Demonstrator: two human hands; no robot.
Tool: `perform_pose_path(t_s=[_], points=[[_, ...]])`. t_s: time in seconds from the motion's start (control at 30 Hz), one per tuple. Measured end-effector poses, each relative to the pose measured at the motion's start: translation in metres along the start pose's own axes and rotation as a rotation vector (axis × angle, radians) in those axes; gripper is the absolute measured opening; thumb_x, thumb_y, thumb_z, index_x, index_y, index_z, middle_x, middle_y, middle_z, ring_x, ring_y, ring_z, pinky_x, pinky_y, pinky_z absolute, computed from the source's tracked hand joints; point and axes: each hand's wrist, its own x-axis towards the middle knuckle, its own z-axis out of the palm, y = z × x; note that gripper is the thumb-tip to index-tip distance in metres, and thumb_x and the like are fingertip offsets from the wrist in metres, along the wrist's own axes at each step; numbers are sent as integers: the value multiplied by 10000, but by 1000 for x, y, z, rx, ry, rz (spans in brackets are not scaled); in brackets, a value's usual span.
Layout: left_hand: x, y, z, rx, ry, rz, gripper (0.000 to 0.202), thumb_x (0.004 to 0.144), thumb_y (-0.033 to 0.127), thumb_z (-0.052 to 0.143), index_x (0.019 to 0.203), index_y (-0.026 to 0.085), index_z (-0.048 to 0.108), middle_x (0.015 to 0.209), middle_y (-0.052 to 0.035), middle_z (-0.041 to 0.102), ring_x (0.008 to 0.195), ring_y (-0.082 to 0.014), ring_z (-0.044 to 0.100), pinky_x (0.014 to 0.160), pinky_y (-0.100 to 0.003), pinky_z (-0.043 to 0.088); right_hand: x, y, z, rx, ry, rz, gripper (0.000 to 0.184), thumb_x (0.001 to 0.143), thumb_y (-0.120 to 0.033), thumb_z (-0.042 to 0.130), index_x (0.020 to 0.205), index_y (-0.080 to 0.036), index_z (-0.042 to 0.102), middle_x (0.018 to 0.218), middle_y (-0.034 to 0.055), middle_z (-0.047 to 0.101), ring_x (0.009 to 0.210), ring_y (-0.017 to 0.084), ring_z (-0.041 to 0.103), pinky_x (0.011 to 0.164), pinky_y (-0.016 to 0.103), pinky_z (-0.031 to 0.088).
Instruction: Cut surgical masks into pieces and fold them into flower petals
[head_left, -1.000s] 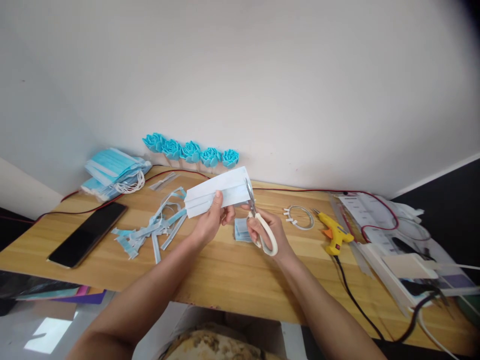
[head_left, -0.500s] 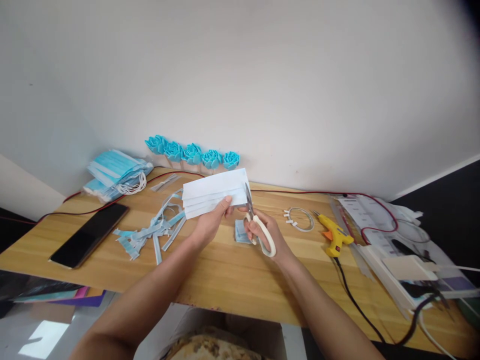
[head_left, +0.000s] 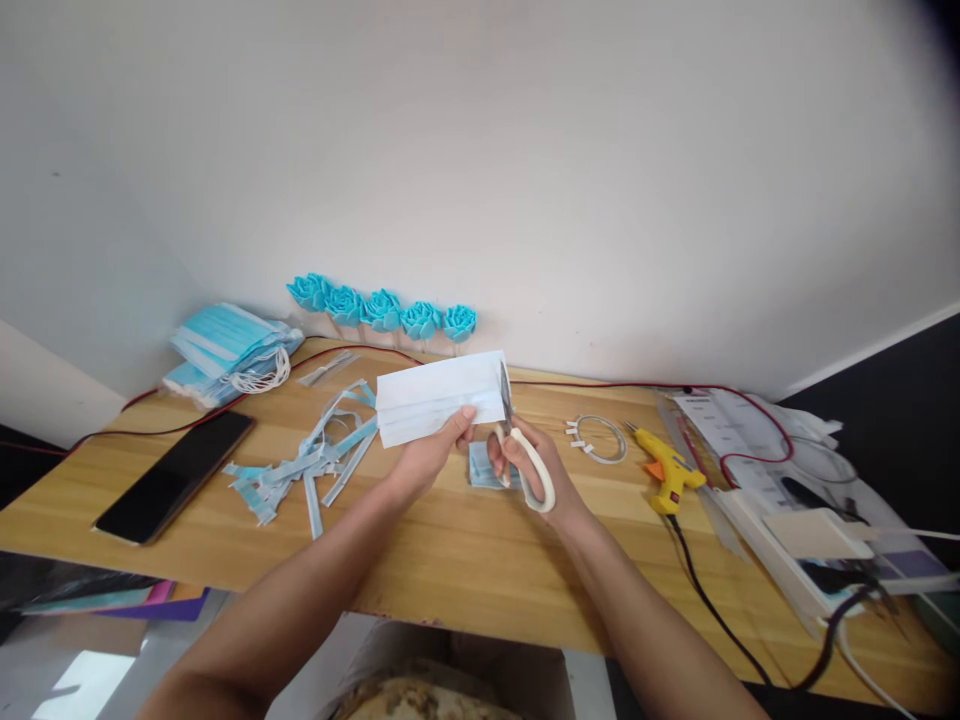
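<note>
Our left hand pinching a white face mask, our right hand gripping scissors, blades at the mask's 3 o'clock edge, blue scraps at 9 o'clock

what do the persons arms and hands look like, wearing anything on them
Both arms are bare as far as the bottom edge of the picture, and no sleeves show. The left hand and the right hand have no gloves. No watch, bracelet or ring can be seen on either. The fingernails are too small to make out.
</note>
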Motion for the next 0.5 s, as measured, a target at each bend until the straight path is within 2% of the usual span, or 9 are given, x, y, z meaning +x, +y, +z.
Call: perform_pose_path(t_s=[0.27, 0.5], points=[[-2, -5, 0, 48, 3, 14, 458, 843, 534, 573, 559, 188, 480, 576, 10, 468, 589, -133, 447, 626, -276, 389, 0, 2, -1, 10, 2, -36, 436, 793, -619, 637, 774, -190, 559, 569, -29, 493, 475, 99, 436, 441, 240, 339], [-2, 1, 1, 35, 18, -8, 454, 815, 546, 600, 551, 194, 488, 580, 6, 474, 599, -143, 459, 636, -286, 408, -4, -4, 3, 14, 44, -10, 439, 780, -613, 650, 732, -189, 550, 531, -41, 477, 433, 85, 400, 408, 229, 321]])
